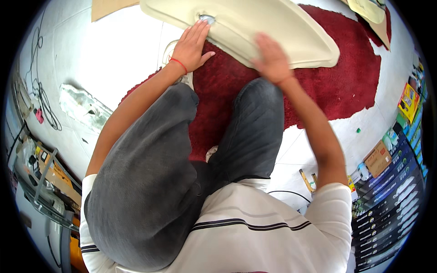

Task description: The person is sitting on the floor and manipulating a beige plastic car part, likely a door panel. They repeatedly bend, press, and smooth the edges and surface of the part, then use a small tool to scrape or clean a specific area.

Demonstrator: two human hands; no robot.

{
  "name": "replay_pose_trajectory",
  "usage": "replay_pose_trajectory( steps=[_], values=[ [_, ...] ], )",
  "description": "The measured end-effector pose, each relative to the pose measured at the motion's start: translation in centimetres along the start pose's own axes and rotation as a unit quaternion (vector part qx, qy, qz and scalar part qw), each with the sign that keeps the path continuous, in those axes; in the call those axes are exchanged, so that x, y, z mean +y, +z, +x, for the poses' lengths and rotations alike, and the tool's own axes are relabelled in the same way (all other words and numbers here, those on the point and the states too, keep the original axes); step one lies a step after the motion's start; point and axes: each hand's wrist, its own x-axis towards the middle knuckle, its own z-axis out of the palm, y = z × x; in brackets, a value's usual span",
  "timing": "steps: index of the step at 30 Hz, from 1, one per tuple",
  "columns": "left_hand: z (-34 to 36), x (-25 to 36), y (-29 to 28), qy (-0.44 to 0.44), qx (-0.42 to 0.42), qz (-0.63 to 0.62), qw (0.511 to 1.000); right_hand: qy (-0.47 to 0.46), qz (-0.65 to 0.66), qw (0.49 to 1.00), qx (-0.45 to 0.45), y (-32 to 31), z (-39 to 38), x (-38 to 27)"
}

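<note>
A large cream moulded panel [291, 34] with a curved outline and a raised rim lies in front of my knees, partly on a dark red carpet [218, 68]. My left hand [192, 45] is open, its fingers stretched out and resting on the panel's near left edge. Its fingertips reach a small shiny oval metal piece [207, 19] set in the panel. Over the panel's near middle edge is my right hand [274, 59], blurred by motion, its fingers seeming extended with nothing visible in them. Whether the right palm touches the surface I cannot tell.
White floor tiles [123, 50] surround the carpet's ragged edge. A crumpled clear plastic wrapping [84, 107] and a black cable [38, 98] lie at left, near a metal rack [41, 182]. Stacked dark boxes [387, 214] stand at right; cardboard [111, 8] lies at far left.
</note>
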Motion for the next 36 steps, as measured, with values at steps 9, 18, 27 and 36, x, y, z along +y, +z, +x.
replay_pose_trajectory(
  steps=[9,18,27,36],
  values=[
    [0.6,0.0,0.5,0.003,-0.012,-0.003,1.0,-0.055,-0.187,0.965,0.176,4.0,13.3,-7.8],
    [0.2,1.1,0.3,-0.003,0.013,-0.069,0.998,0.021,-0.184,0.982,-0.044,-2.1,-3.0,2.0],
    [2.6,-4.2,-0.6,-0.1,-0.006,-0.086,0.991,0.012,0.0,0.999,-0.042,0.4,2.8,-1.0],
    [6.4,-12.7,-3.2,-0.141,-0.025,0.087,0.986,-0.104,-0.032,0.987,-0.121,6.4,22.7,-5.6]
  ],
)
